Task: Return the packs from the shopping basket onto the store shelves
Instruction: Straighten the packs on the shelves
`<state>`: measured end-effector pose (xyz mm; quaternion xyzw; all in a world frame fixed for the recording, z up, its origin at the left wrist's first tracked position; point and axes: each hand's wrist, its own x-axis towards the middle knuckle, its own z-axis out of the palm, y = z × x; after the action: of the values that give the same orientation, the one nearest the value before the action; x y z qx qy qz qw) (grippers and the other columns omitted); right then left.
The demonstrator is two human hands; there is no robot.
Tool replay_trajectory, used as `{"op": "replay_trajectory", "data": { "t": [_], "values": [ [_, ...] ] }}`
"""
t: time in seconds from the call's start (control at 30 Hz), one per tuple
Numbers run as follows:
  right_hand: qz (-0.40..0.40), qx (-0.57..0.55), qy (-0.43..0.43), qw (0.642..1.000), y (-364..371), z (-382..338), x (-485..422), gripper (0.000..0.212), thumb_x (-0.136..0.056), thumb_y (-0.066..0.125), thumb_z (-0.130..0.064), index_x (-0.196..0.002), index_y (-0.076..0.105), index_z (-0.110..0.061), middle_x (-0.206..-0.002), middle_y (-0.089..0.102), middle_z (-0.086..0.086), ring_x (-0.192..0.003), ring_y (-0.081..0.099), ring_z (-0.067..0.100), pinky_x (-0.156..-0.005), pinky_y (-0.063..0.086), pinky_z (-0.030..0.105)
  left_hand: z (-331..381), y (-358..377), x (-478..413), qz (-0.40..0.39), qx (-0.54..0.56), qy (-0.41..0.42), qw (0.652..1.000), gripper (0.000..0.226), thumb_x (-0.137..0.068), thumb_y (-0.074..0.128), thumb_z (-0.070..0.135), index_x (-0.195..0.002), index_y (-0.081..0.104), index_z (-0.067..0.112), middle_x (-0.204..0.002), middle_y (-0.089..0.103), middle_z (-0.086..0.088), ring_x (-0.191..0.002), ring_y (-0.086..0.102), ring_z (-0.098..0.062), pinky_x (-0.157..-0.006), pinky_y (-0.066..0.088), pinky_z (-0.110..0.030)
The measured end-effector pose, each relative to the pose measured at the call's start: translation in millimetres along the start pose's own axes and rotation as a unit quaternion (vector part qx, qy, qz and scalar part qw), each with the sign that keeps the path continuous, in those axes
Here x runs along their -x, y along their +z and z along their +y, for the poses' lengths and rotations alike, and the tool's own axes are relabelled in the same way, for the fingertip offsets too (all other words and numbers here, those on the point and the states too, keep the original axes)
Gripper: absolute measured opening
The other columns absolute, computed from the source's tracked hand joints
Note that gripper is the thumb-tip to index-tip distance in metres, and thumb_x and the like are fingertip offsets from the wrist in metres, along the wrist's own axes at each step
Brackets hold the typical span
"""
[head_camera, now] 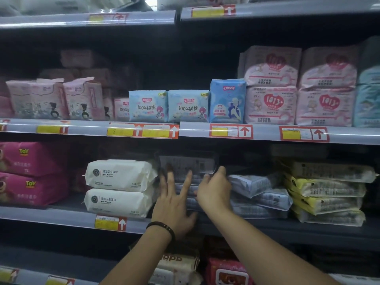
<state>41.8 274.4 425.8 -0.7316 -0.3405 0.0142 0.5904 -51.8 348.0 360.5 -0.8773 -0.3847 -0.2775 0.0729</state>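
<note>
Pack (188, 164) atop shelf stack, between both hands: left hand (174, 202), right hand (213, 190).

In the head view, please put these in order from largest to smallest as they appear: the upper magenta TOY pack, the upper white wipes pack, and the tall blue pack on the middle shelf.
1. upper white wipes pack
2. upper magenta TOY pack, though the picture's left edge cuts it off, so it may be larger
3. tall blue pack
</note>
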Motion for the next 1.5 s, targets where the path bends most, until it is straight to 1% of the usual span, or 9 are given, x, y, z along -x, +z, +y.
{"op": "replay_trajectory", "data": {
  "t": [0.13, 0.27, 0.57, 0.7, 0.83, 1.0, 1.13, 1.3, 1.5],
  "values": [
    [-0.040, 0.067, -0.068, 0.995, -5, 18, 30, 0.073, -0.106, 0.055, -0.018, -0.166, 0.014, -0.020, -0.166, 0.022, 0.003, -0.148, 0.041, 0.025, -0.110, 0.046, 0.037, 5, 2, -6, -0.028, -0.009, -0.001, 1.000, 0.108, -0.088, 0.046, 0.071, -0.153, -0.034, 0.038, -0.162, -0.035, -0.023, -0.151, -0.023, -0.053, -0.127, 0.014, -0.060],
    [-0.063, 0.020, -0.037, 0.997, -4, 29, 44, 0.078, -0.104, 0.057, -0.012, -0.168, 0.012, -0.021, -0.168, 0.011, -0.004, -0.154, 0.031, 0.022, -0.116, 0.041, 0.032, 8, -1, -5, -0.014, 0.020, -0.013, 1.000, 0.106, -0.092, 0.052, 0.062, -0.154, -0.031, 0.042, -0.164, -0.034, -0.018, -0.152, -0.023, -0.049, -0.125, 0.020, -0.059],
    [-0.146, -0.032, 0.003, 0.989, -11, 45, 43, 0.089, -0.094, 0.062, -0.006, -0.168, 0.017, -0.023, -0.175, 0.005, -0.012, -0.158, 0.028, 0.018, -0.125, 0.036, 0.036, 21, 1, -8, -0.023, -0.037, -0.048, 0.998, 0.110, -0.092, 0.054, 0.051, -0.149, -0.040, 0.040, -0.164, -0.031, -0.022, -0.150, -0.031, -0.047, -0.123, -0.007, -0.067],
    [-0.170, -0.063, 0.003, 0.983, -17, 55, 42, 0.089, -0.090, 0.063, -0.008, -0.165, 0.023, -0.033, -0.170, 0.028, -0.010, -0.149, 0.042, 0.013, -0.114, 0.051, 0.042, 27, -2, -5, -0.029, -0.030, -0.051, 0.998, 0.113, -0.090, 0.056, 0.049, -0.150, -0.039, 0.038, -0.162, -0.035, -0.022, -0.148, -0.035, -0.047, -0.123, -0.005, -0.067],
    [-0.154, -0.045, -0.033, 0.987, -42, 72, 54, 0.062, -0.099, 0.065, -0.010, -0.152, 0.045, -0.035, -0.143, 0.054, -0.016, -0.122, 0.057, -0.002, -0.090, 0.053, 0.016, 43, 2, 10, -0.006, -0.018, -0.019, 1.000, 0.106, -0.091, 0.054, 0.043, -0.156, -0.030, 0.037, -0.162, -0.037, -0.017, -0.149, -0.037, -0.041, -0.124, -0.005, -0.064],
    [-0.080, -0.019, -0.016, 0.996, -79, 97, 58, 0.043, -0.095, 0.068, -0.010, -0.131, 0.059, -0.032, -0.129, 0.062, -0.013, -0.096, 0.066, 0.000, -0.074, 0.049, 0.011, 74, 8, 31, 0.017, -0.005, 0.073, 0.997, 0.066, -0.096, 0.038, 0.051, -0.157, 0.026, 0.031, -0.167, 0.012, -0.006, -0.152, 0.014, -0.035, -0.120, 0.019, -0.056],
    [-0.073, 0.010, 0.012, 0.997, -103, 111, 56, 0.042, -0.092, 0.070, -0.010, -0.128, 0.061, -0.030, -0.130, 0.061, -0.010, -0.090, 0.067, 0.004, -0.077, 0.047, 0.019, 85, 14, 32, -0.009, -0.072, 0.108, 0.992, 0.064, -0.098, 0.030, 0.065, -0.154, 0.031, 0.034, -0.163, 0.023, -0.005, -0.140, 0.031, -0.033, -0.112, 0.025, -0.055],
    [-0.116, 0.027, 0.020, 0.993, -110, 111, 52, 0.037, -0.095, 0.071, -0.017, -0.128, 0.061, -0.031, -0.124, 0.063, -0.010, -0.099, 0.065, 0.007, -0.077, 0.047, 0.017, 83, 14, 30, 0.009, -0.075, 0.057, 0.995, 0.053, -0.094, 0.033, 0.067, -0.138, 0.047, 0.039, -0.139, 0.049, -0.004, -0.117, 0.048, -0.030, -0.096, 0.037, -0.050],
    [-0.261, 0.006, 0.097, 0.960, -91, 88, 44, 0.053, -0.101, 0.052, -0.012, -0.153, 0.047, -0.022, -0.087, 0.075, 0.008, -0.053, 0.067, 0.019, -0.047, 0.051, 0.028, 75, 14, 36, 0.002, -0.068, 0.022, 0.997, 0.045, -0.095, 0.037, 0.056, -0.127, 0.055, 0.031, -0.133, 0.051, 0.001, -0.115, 0.049, -0.028, -0.095, 0.037, -0.048]
  ]
}}
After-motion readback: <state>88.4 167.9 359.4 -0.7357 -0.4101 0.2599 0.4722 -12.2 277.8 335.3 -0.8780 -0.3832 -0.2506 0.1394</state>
